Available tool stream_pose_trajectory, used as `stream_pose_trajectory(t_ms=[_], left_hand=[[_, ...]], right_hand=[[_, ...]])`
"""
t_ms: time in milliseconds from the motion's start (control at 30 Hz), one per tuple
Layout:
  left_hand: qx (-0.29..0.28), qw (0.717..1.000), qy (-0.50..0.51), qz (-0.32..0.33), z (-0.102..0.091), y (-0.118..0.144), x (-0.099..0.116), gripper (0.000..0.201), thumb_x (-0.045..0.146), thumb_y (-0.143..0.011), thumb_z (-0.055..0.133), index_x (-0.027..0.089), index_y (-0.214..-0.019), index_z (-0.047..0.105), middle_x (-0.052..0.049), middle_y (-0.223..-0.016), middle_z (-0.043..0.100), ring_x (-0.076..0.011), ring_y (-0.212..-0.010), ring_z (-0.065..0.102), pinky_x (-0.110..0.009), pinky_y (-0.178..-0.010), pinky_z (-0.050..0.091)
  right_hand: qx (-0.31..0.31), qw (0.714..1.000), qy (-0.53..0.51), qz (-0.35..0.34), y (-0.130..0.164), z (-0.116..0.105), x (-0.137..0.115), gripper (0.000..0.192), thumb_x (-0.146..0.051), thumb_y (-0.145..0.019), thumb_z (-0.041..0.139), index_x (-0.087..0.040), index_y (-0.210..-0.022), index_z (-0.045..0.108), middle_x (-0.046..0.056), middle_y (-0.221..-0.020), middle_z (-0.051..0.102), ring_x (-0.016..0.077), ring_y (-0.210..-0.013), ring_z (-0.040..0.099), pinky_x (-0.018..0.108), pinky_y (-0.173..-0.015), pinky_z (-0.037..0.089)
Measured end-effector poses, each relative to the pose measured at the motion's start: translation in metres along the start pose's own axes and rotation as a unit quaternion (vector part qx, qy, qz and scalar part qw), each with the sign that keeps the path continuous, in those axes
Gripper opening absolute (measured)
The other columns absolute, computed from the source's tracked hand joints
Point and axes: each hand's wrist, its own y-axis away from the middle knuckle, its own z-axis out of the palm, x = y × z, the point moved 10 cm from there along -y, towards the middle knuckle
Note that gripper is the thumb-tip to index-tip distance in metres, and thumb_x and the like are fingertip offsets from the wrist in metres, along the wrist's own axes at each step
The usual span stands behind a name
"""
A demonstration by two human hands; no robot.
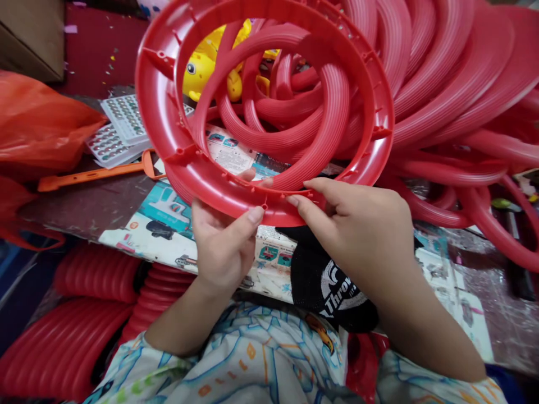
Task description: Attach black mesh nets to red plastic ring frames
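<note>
A red plastic ring (189,165), hollow on the side facing me and set with small posts and ribs, is held up above the work surface. My left hand (225,241) grips its near rim, thumb on the inner channel and fingers behind. To the right, my right hand (357,224) pinches at the same rim with thumb and forefinger. Whether a small part sits between those fingertips I cannot make out. Beneath my right hand lies a round black piece (332,292) with white lettering.
Many ridged red rings (455,73) are heaped at the back right. Stacked rings (67,331) stand at lower left. Printed cardboard (168,224) covers the table. Behind lie yellow toy parts (202,73), trays of small round pieces (126,120), an orange strip (96,174) and an orange bag (42,123).
</note>
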Motion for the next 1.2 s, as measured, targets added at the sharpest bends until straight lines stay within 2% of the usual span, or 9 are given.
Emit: stream_pose_trajectory(t_ms=[67, 167, 267, 400, 533, 633, 733, 967, 1200], left_hand=[[-0.003, 0.999, 0.024, -0.025, 0.002, 0.005, -0.013, 0.048, 0.02, -0.067, 0.081, 0.025, -0.11, 0.06, -0.003, -0.104, 0.07, -0.0208, -0.093, 0.071, -0.036, -0.087, 0.06], [0.018, 0.998, 0.064, -0.019, 0.005, 0.012, -0.026, 0.041, 0.016, -0.067, 0.081, 0.024, -0.103, 0.063, -0.001, -0.103, 0.07, -0.0162, -0.097, 0.069, -0.027, -0.086, 0.058], [0.037, 0.995, 0.093, 0.017, 0.009, 0.012, -0.027, 0.029, 0.012, -0.069, 0.08, 0.022, -0.093, 0.066, 0.003, -0.091, 0.071, -0.0107, -0.089, 0.069, -0.021, -0.085, 0.057], [0.034, 0.995, 0.086, 0.035, 0.012, 0.006, -0.019, 0.016, 0.006, -0.071, 0.077, 0.018, -0.078, 0.068, 0.004, -0.079, 0.07, -0.0071, -0.077, 0.068, -0.019, -0.079, 0.058], [0.017, 0.996, 0.079, 0.04, 0.008, 0.003, -0.013, 0.023, -0.001, -0.072, 0.074, 0.019, -0.082, 0.067, 0.004, -0.082, 0.069, -0.0071, -0.079, 0.068, -0.021, -0.081, 0.058], [-0.005, 0.997, 0.061, 0.054, 0.008, 0.004, -0.01, 0.027, -0.003, -0.073, 0.071, 0.02, -0.087, 0.065, 0.004, -0.085, 0.068, -0.0089, -0.08, 0.069, -0.025, -0.083, 0.059], [0.003, 0.997, 0.056, 0.055, 0.005, 0.004, -0.01, 0.028, -0.005, -0.074, 0.067, 0.019, -0.088, 0.061, 0.005, -0.084, 0.067, -0.008, -0.079, 0.068, -0.025, -0.082, 0.059], [-0.01, 0.997, 0.041, 0.066, 0.006, 0.003, -0.003, 0.034, -0.007, -0.073, 0.063, 0.02, -0.092, 0.056, 0.005, -0.084, 0.065, -0.0075, -0.077, 0.068, -0.024, -0.081, 0.059], [0.002, 0.996, 0.056, 0.065, 0.006, 0.005, -0.002, 0.034, -0.005, -0.069, 0.067, 0.02, -0.09, 0.056, 0.006, -0.082, 0.065, -0.0082, -0.075, 0.067, -0.025, -0.078, 0.059]], right_hand=[[0.009, 1.0, 0.017, -0.005, 0.001, 0.003, -0.005, 0.029, -0.042, -0.09, 0.054, -0.02, -0.09, 0.073, 0.003, -0.067, 0.071, 0.0165, -0.058, 0.061, 0.028, -0.052, 0.024], [-0.024, 1.0, 0.011, -0.016, 0.002, 0.014, -0.01, 0.027, -0.038, -0.091, 0.052, -0.021, -0.088, 0.073, 0.002, -0.069, 0.072, 0.0178, -0.059, 0.063, 0.027, -0.052, 0.024], [-0.059, 0.998, -0.003, -0.025, 0.003, 0.022, -0.012, 0.028, -0.033, -0.091, 0.049, -0.02, -0.082, 0.072, 0.003, -0.069, 0.072, 0.0183, -0.059, 0.064, 0.027, -0.052, 0.025], [-0.053, 0.997, -0.029, -0.037, 0.006, 0.017, -0.014, 0.026, -0.03, -0.091, 0.049, -0.02, -0.092, 0.073, 0.003, -0.075, 0.074, 0.0195, -0.064, 0.068, 0.027, -0.053, 0.03], [0.007, 0.997, -0.037, -0.068, 0.012, 0.001, -0.02, 0.025, -0.028, -0.091, 0.051, -0.016, -0.097, 0.072, 0.001, -0.069, 0.072, 0.0185, -0.058, 0.066, 0.027, -0.05, 0.033], [0.038, 0.996, -0.037, -0.072, 0.015, -0.006, -0.023, 0.023, -0.028, -0.09, 0.054, -0.013, -0.093, 0.071, 0.0, -0.059, 0.066, 0.0168, -0.051, 0.062, 0.027, -0.047, 0.033], [0.051, 0.995, -0.046, -0.071, 0.017, -0.011, -0.024, 0.02, -0.028, -0.088, 0.057, -0.012, -0.087, 0.068, -0.001, -0.056, 0.063, 0.0138, -0.046, 0.058, 0.026, -0.044, 0.032], [0.044, 0.986, -0.122, -0.104, 0.012, -0.022, -0.022, 0.018, -0.021, -0.089, 0.055, -0.014, -0.079, 0.068, 0.002, -0.071, 0.068, 0.0119, -0.063, 0.061, 0.024, -0.059, 0.041], [-0.003, 0.989, -0.143, -0.044, 0.005, -0.009, -0.009, 0.012, -0.019, -0.082, 0.062, -0.017, -0.071, 0.068, -0.001, -0.063, 0.067, 0.0095, -0.05, 0.053, 0.025, -0.052, 0.035]])
